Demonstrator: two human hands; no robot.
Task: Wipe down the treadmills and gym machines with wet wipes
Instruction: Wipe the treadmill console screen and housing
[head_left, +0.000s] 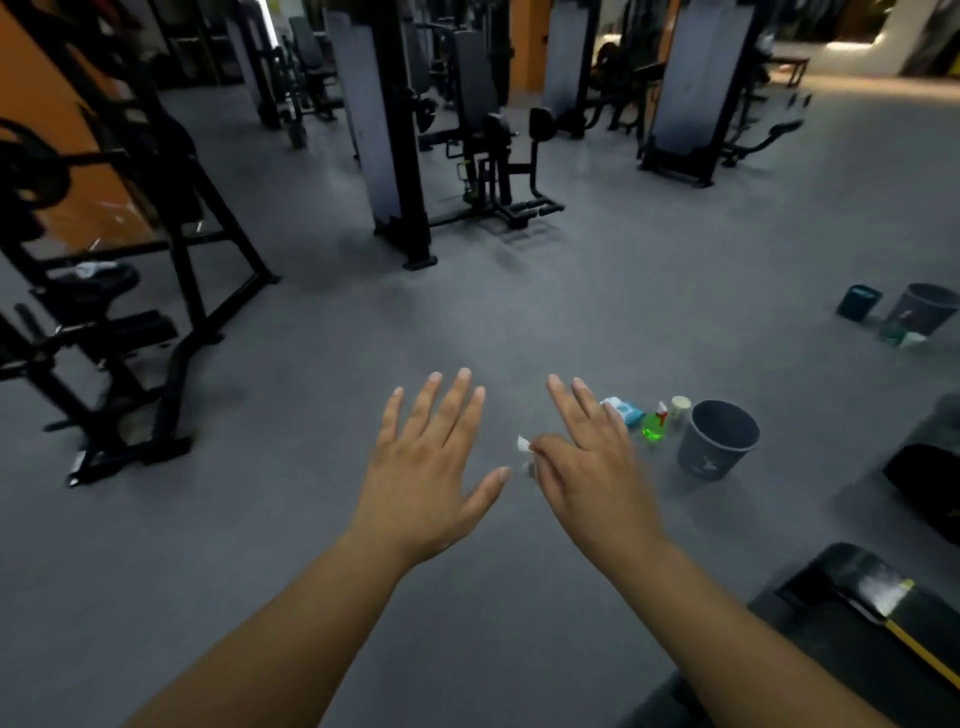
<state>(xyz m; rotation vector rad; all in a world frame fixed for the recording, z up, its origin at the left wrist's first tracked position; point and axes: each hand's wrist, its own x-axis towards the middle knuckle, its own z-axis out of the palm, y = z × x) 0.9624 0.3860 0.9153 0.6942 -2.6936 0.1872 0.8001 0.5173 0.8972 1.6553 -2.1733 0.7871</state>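
With the left hand (426, 467) hovering open and the right hand (592, 467) pinching a small crumpled white wet wipe (523, 446) at its thumb, the person is seemingly heading between machines, next needing the black steel-framed gym machine (130, 312) far to the left.

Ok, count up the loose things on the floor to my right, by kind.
Bins: 2
Wipes pack: 1
Spray bottle: 1
Cup: 1
Blue box: 1
Green packet, unclear: 1
Total: 7
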